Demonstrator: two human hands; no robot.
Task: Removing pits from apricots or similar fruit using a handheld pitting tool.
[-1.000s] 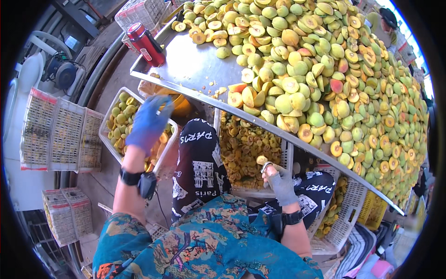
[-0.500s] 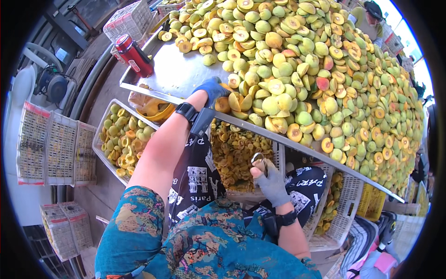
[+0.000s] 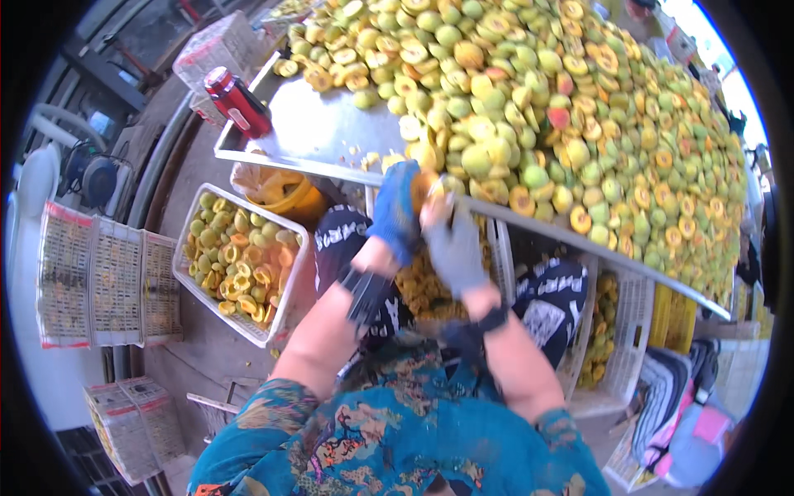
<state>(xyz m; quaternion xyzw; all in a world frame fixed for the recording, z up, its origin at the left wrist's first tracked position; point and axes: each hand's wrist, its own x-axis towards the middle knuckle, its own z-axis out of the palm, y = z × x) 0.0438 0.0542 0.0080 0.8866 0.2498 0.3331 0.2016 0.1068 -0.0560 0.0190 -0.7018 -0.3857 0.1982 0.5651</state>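
Observation:
My left hand (image 3: 394, 212), in a blue glove, is closed on a halved peach (image 3: 423, 188) at the near edge of the metal table. Pressed up close against the fruit is my right hand (image 3: 456, 248), in a grey glove with bare fingertips. It grips a small shiny metal pitting tool (image 3: 447, 187), blurred by motion; its working end cannot be told apart from the fruit. A large heap of halved yellow-green peaches (image 3: 529, 107) covers most of the metal table (image 3: 306, 128). Beneath my hands, a crate holds yellow scraps (image 3: 426, 285).
To my left stands a white crate (image 3: 291, 285) of peach halves, beside a yellow bucket (image 3: 299, 202). A red flask (image 3: 238, 103) is on the table's left corner. Stacked crates (image 3: 95, 277) stand far left. Another white crate (image 3: 622, 339) and a yellow crate (image 3: 672, 331) are at right.
My left hand has come back from the heap with a peach half. My right hand has risen from over my lap, bringing the tool to the fruit.

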